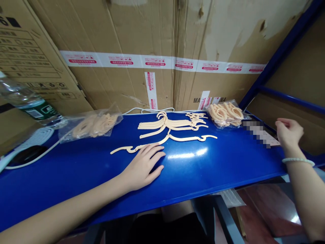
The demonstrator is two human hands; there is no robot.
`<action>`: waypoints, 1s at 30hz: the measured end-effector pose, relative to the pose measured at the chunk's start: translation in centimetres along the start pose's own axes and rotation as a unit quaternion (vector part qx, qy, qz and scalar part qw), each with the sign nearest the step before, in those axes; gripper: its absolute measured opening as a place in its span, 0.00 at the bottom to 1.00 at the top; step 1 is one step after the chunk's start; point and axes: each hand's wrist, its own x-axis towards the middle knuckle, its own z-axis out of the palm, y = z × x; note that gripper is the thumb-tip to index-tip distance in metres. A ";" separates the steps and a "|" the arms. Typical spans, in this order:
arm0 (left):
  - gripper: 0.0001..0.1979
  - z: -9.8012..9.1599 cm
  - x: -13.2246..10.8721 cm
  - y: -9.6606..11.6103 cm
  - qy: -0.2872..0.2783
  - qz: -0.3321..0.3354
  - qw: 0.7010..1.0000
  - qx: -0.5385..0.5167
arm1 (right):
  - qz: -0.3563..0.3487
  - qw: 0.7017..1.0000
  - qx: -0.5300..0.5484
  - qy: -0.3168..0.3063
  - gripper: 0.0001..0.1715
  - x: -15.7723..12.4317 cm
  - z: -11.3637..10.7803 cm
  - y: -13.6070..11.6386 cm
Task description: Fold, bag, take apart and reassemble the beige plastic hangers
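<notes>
My left hand (144,166) lies palm down on the blue table (101,193), its fingers spread and holding nothing. Its fingertips touch the near edge of a cream plastic folding hanger (182,138), whose two long arms stretch out sideways with notched, curved ends. Just behind lie several more cream hanger arms (152,124), lined up in a stack, and small curved hooks (161,115). My right hand (289,132) is raised at the right end of the table, fingers curled in; whether anything is inside them is hidden. Beside it lies a phone-like flat object (261,135), partly blurred out.
Clear bags of cream parts lie at the back left (95,125) and back right (224,113). A water bottle (33,105), a coiled white cable (38,137) and a dark round object (29,154) occupy the left. Cardboard boxes (122,34) wall off the back; a blue frame post (276,51) rises right.
</notes>
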 end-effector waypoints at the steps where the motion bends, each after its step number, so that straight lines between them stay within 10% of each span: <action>1: 0.16 0.0 0.0 0.0 -0.001 0.000 1.000 0.001 | 0.001 1.000 0.010 0.026 0.20 -0.3 0.1 -1.2; 9: 0.16 0.1 0.0 -0.1 -0.002 0.002 1.000 0.003 | -0.237 0.942 0.217 0.100 0.08 -5.5 2.1 -15.9; 15: 0.15 0.0 0.0 -0.1 0.001 0.002 1.000 0.003 | -0.375 0.884 0.275 -0.042 0.10 -11.0 5.7 -23.2; 21: 0.16 0.1 0.1 -0.1 -0.002 0.004 1.000 0.004 | -0.426 0.822 0.316 -0.208 0.11 -15.7 8.8 -25.6; 30: 0.16 0.2 0.0 -0.1 0.002 0.003 1.000 0.004 | -0.410 0.815 0.322 -0.252 0.11 -16.5 9.3 -23.8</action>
